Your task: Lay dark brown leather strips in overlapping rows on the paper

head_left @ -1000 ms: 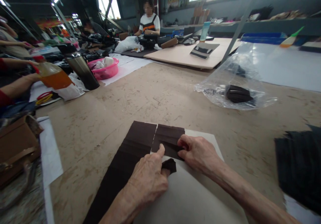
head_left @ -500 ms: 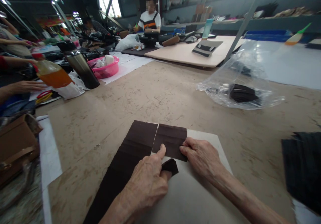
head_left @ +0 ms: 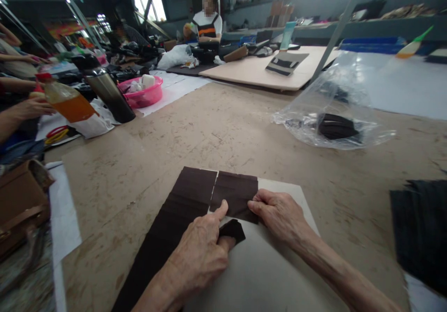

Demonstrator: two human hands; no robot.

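A pale board (head_left: 279, 265) lies on the brown table, with overlapping dark brown pieces (head_left: 164, 223) along its left side. Beside their top end, across a thin pale gap, lies another dark brown piece (head_left: 235, 191). My right hand (head_left: 279, 214) pinches the right edge of that piece between thumb and forefinger. My left hand (head_left: 200, 247) has its forefinger pressed on the lower left part of the same piece. Tucked between the left thumb and the curled fingers is a small dark bundle (head_left: 233, 230), its end sticking out to the right.
A clear plastic bag with dark strips (head_left: 337, 126) is at the right, above a dark stack (head_left: 419, 228). At the left are a pink basin (head_left: 146, 94), a steel flask (head_left: 110, 93), an orange bottle (head_left: 71, 105) and a brown bag (head_left: 23, 205). A person sits across.
The view has shifted slightly. My hands keep nearly the same hold, and the piece under them looks flatter. At the left, another person's hand has moved up near the orange bottle.
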